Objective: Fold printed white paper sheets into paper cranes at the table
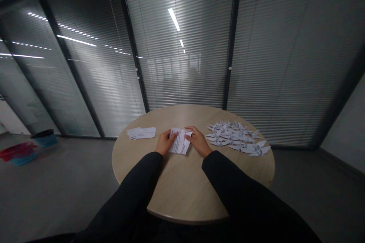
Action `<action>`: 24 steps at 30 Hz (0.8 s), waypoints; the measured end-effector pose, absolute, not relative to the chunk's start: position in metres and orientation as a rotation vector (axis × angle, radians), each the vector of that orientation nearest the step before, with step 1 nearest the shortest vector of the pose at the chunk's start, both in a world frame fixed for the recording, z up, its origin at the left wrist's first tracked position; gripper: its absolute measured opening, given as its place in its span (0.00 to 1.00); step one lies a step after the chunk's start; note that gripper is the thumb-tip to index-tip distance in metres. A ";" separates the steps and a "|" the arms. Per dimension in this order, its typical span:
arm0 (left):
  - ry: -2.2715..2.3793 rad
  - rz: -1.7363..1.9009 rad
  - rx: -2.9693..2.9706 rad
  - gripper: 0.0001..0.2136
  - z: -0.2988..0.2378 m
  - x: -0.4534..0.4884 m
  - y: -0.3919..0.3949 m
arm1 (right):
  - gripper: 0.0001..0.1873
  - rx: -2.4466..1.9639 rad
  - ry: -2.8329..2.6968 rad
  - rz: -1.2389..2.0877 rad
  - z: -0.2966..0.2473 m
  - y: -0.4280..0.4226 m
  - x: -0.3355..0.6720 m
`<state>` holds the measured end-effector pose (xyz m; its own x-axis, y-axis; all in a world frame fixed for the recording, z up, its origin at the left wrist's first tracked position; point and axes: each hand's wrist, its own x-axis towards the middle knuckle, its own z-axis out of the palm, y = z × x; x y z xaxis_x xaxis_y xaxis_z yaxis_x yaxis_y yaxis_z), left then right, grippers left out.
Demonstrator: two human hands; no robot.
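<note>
A white printed paper sheet [180, 143], partly folded, lies on the round wooden table [185, 182] in front of me. My left hand [164, 142] pinches its left edge with closed fingers. My right hand [197, 139] presses and grips the sheet's upper right corner, fingers curled on the fold. Both arms wear black sleeves.
A small stack of white paper sheets [142, 133] lies to the left of my hands. A pile of several folded paper cranes [236, 138] covers the table's right side. Glass walls with blinds stand behind. Coloured basins [19, 152] sit on the floor at far left.
</note>
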<state>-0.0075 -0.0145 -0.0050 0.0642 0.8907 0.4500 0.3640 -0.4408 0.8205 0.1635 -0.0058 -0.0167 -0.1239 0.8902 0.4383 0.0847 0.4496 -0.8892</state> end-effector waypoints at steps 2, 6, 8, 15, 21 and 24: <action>1.198 1.387 1.770 0.17 -0.007 -0.007 -0.013 | 0.19 -0.862 -1.518 0.901 -0.015 -0.008 0.163; 1.084 1.382 1.592 0.18 -0.008 -0.007 -0.010 | 0.18 -0.835 -1.487 0.872 -0.011 -0.011 0.163; 1.029 1.374 1.514 0.19 -0.007 -0.006 -0.010 | 0.16 -0.848 -1.486 0.827 -0.009 -0.013 0.163; 0.928 1.360 1.304 0.20 -0.005 -0.004 -0.013 | 0.11 -0.917 -1.547 0.631 0.002 -0.023 0.164; 0.904 1.337 1.213 0.18 -0.001 -0.003 -0.018 | 0.12 -0.902 -1.572 0.537 0.007 -0.031 0.164; 0.881 1.333 1.205 0.18 -0.002 -0.002 -0.017 | 0.18 -0.939 -1.526 0.488 0.006 -0.030 0.163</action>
